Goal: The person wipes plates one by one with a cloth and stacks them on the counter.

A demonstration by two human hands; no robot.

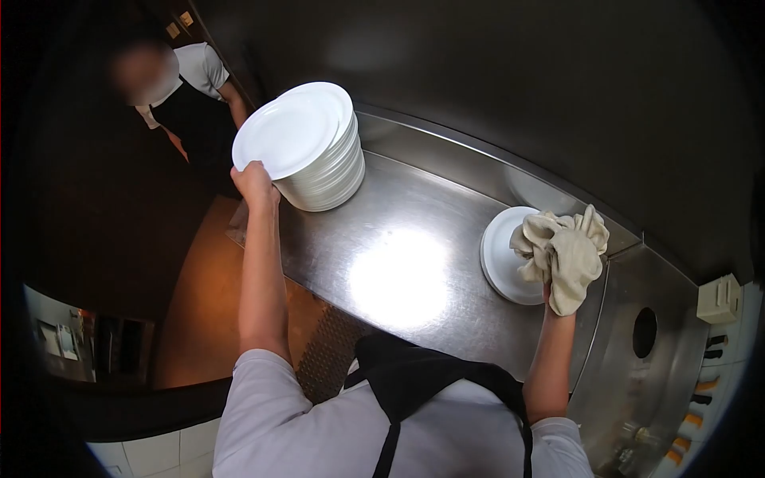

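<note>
My left hand (256, 188) is closed on the near rim of a white plate (285, 134), thumb on top. That plate sits at or just over the top of a tall stack of white plates (339, 179), jutting out toward the left; whether it touches the stack I cannot tell. A crumpled beige cloth (567, 248) is bunched in my right hand (548, 295), which it mostly hides. Beneath the cloth, partly covered, lies a lower pile of white plates (500, 256).
Both piles stand on a steel counter (319, 255) with a raised back edge. A person in a dark apron (199, 119) stands at the far left. A dark round hole (645, 332) opens in the steel at right. Knives with black and yellow handles (701, 398) line the right wall.
</note>
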